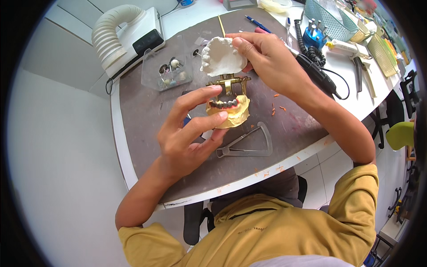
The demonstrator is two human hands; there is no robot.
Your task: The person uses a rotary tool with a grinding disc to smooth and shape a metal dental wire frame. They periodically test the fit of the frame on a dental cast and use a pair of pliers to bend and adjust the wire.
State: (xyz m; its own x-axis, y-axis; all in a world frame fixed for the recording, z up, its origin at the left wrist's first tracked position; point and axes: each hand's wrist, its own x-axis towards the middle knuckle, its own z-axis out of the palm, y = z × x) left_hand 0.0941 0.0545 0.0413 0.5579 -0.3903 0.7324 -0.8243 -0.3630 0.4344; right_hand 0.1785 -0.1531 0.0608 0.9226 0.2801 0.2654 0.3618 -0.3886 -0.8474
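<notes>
— A mustard shirt [284, 227] lies closest to our lens, facing a brown bench top [144, 118]. Where do we find the pieces?

— We see a yellow dental cast [240, 118] just right of the left hand [184, 129] at its fingertips, its dark tooth row [224, 105] running crosswise. Those fingers are spread, one near the row's left end, another against the front; we cannot tell whether they grip.

— And the right hand [275, 60]?

— Thumb and fingers pinch the right edge of a white cast [215, 64], tooth side toward us, beyond the left fingertips.

— Which relation do we judge decisive?

— The brass hinge [228, 84] lies between the two, its bar crosswise: white beyond, yellow nearer the wearer. The left hand is nearer the yellow cast. Below the left fingertips, we note a triangular gauge [268, 141], apart from both hands.
</notes>
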